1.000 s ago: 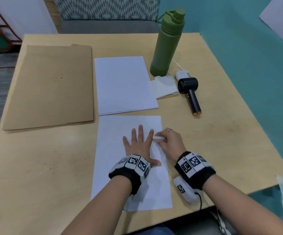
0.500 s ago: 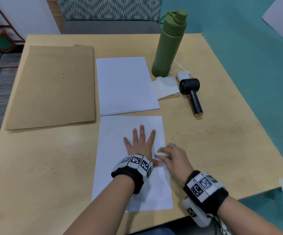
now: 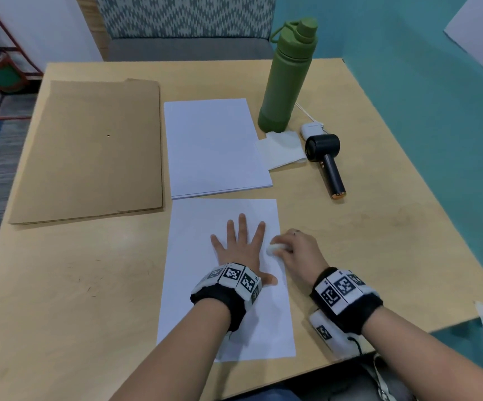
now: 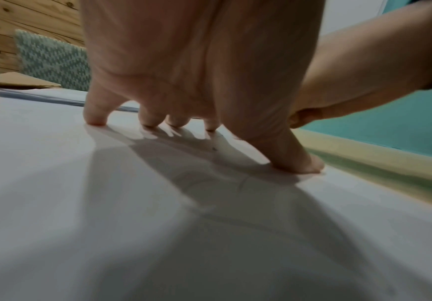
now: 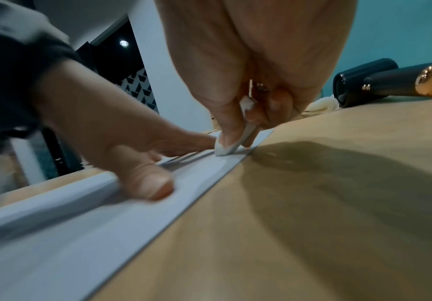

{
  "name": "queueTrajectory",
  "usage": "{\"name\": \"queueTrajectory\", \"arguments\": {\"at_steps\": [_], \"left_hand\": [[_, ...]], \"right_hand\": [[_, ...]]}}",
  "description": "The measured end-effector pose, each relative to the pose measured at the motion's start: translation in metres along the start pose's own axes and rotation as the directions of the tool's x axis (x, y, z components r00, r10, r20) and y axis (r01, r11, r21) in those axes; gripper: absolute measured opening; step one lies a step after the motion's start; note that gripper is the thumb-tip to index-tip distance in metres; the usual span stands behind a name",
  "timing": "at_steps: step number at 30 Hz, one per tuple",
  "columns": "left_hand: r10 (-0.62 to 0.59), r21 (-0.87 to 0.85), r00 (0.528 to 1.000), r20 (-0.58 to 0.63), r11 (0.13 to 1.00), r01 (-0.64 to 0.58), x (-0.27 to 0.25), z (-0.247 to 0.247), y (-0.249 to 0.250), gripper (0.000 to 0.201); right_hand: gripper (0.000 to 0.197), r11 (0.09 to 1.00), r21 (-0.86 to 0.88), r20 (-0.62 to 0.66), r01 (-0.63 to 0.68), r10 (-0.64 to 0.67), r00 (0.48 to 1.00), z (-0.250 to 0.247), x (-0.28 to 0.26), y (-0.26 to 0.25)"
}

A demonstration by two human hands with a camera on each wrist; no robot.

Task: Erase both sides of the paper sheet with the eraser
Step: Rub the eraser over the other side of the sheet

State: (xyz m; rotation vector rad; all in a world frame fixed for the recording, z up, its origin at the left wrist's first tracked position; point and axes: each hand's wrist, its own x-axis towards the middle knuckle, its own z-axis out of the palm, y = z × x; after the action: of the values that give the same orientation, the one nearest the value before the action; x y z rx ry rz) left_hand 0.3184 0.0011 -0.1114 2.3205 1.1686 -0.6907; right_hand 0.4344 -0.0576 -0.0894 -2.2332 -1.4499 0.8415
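Observation:
A white paper sheet lies flat near the table's front edge. My left hand presses it down with fingers spread straight, thumb out to the right. In the left wrist view the fingertips touch the sheet. My right hand pinches a small white eraser between thumb and fingers, its tip on the sheet's right edge beside the left hand. The right wrist view shows the eraser pressed on the paper close to its border with the wood.
A stack of white paper lies just behind the sheet, with brown envelopes to the left. A green bottle, a tissue, a white charger and a black handheld fan stand at the back right. The table edge runs near my right wrist.
My right hand with the eraser went back toward me along the sheet's right edge, then forward again part of the way. My left hand stayed pressed on the paper.

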Motion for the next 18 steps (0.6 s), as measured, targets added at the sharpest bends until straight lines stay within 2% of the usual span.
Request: {"name": "queueTrajectory", "arguments": {"at_steps": [4, 8, 10, 14, 18], "left_hand": [[-0.003, 0.006, 1.0, 0.002, 1.0, 0.003, 0.0, -0.001, 0.0, 0.115], [-0.003, -0.008, 1.0, -0.002, 1.0, 0.003, 0.001, 0.0, -0.001, 0.116], [-0.001, -0.008, 1.0, -0.003, 1.0, 0.001, 0.001, 0.001, 0.0, 0.116], [0.006, 0.0, 1.0, -0.003, 1.0, -0.006, 0.001, 0.001, 0.0, 0.115], [0.001, -0.005, 1.0, -0.006, 1.0, -0.001, 0.001, 0.001, -0.001, 0.116]], "right_hand": [[0.023, 0.999, 0.013, -0.084, -0.037, 0.038, 0.996, 0.003, 0.016, -0.002], [0.024, 1.0, 0.021, -0.03, 0.012, -0.011, 0.999, 0.01, -0.019, 0.006], [0.022, 1.0, 0.001, -0.007, 0.021, -0.021, 1.0, 0.006, -0.018, 0.005], [0.021, 1.0, 0.005, -0.075, -0.012, 0.012, 0.997, -0.001, 0.017, -0.001], [0.022, 0.999, 0.041, -0.109, 0.004, 0.0, 0.994, 0.008, -0.001, 0.004]]}}
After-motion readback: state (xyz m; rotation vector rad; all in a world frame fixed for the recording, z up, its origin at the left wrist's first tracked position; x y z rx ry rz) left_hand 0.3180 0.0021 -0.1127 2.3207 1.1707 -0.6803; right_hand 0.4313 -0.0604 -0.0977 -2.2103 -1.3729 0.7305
